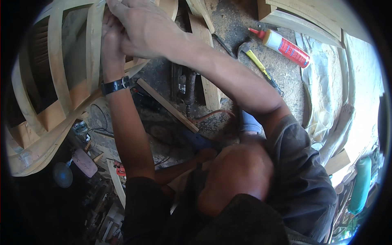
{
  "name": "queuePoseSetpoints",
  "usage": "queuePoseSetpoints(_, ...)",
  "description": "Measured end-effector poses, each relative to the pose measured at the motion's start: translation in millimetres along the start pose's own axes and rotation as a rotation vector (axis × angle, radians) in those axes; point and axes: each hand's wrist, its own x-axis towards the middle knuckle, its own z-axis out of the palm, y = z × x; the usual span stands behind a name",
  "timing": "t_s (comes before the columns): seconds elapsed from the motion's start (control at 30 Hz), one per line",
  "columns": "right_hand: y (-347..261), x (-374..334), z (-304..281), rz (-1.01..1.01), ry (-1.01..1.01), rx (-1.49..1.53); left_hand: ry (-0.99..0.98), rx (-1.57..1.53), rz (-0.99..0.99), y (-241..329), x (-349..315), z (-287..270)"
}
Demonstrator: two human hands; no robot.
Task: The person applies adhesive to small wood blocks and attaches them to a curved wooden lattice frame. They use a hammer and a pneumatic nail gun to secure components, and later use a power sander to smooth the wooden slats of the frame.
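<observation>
Both R hand [143, 30] and L hand [111, 38] are close together, R partly over L, just beside a pale slat [94, 45] of the wooden frame [56, 61], upper L of view. Their fingers are partly hidden; cannot tell if they hold sth. Hammer [256, 60] w/ yellow handle and red-white bottle [286, 48] lie apart, at R.

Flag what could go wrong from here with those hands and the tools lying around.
The right hand overlaps the left hand beside the slatted wooden frame, so skin might get pinched or splintered.
The nozzle bottle lies on its side and could leak; I can't tell whether it's sealed.
The hammer lies loose near it, where a foot might catch it.
</observation>
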Motion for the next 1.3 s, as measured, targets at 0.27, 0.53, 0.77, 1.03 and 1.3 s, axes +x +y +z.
queuePoseSetpoints(0.27, 0, -39, -54, -0.023, -0.154, 0.035, 0.035, 0.06, -0.066, -6, 1, 6)
queuePoseSetpoints(0.53, 148, -171, -204, 0.257, -0.304, -0.979, 0.139, -0.109, -0.166, 13, 3, 22)
queuePoseSetpoints(0.77, 191, -169, -211, 0.457, -0.44, -0.897, 0.155, -0.104, -0.174, 7, 0, 19)
queuePoseSetpoints(1.03, 200, -165, -199, 0.495, -0.43, -0.952, 0.186, -0.062, -0.269, 28, 1, 29)
queuePoseSetpoints(1.3, 185, -157, -199, 0.565, -0.245, -0.614, 0.114, -0.077, -0.151, -4, -2, 1)
